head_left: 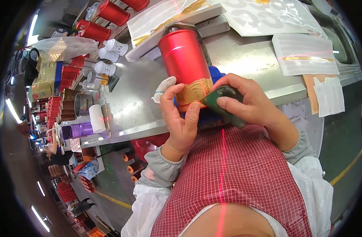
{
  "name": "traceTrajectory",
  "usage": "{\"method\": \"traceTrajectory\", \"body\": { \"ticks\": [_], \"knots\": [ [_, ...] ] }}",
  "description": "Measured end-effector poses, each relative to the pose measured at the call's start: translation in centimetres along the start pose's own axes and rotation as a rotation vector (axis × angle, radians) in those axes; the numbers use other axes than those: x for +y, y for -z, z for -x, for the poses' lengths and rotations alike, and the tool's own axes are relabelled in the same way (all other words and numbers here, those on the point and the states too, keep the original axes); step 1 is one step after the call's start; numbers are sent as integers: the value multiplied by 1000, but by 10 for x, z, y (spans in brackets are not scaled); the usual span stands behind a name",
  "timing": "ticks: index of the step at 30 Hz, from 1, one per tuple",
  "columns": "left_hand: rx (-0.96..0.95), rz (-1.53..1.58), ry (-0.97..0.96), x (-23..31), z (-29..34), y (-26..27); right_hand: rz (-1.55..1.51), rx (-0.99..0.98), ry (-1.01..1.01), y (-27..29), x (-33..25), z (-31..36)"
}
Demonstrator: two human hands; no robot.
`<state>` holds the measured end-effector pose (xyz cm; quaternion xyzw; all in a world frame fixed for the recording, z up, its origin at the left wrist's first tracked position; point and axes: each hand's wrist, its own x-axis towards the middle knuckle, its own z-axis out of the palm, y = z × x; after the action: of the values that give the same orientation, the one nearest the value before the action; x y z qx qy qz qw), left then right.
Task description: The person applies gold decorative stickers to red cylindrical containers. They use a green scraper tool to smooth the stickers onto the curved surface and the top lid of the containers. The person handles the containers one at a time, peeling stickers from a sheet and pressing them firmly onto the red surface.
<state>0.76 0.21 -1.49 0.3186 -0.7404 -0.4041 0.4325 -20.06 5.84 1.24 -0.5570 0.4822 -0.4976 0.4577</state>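
Observation:
A shiny red metal cylinder [183, 53] lies tilted at the table's near edge, with a gold patterned band [194, 91] around its near end. My left hand [179, 122] grips that end, its thumb and index finger against the band. One left finger wears a white cloth finger cover [164, 88]. In my right hand [250, 100] is a dark green, flat scraper-like pad [230, 93], pinched between thumb and fingers. Its tip touches the band's right side near the lower rim. Something blue [215, 74] shows behind the cylinder, mostly hidden.
The cylinder rests on a metal table [133, 98]. White sheets with gold strips [305, 58] lie to the right. Small white bottles [106, 68], a white roll [96, 118] and a purple cylinder [81, 129] stand at left. More red cylinders [113, 14] are at the far left.

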Motion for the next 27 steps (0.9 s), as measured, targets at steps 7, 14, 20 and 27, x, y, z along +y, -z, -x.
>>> {"method": "traceTrajectory", "body": {
  "ticks": [7,14,20,27],
  "knots": [
    [75,-139,-102,5,-7,-6,35,2,13,0,1,-4],
    [61,-260,-53,14,-8,-11,-51,43,-132,6,7,5],
    [23,-208,-12,20,-8,-8,-142,100,-162,5,12,13],
    [155,205,42,5,-2,-11,-96,260,-67,-13,7,3]
  ]
}}
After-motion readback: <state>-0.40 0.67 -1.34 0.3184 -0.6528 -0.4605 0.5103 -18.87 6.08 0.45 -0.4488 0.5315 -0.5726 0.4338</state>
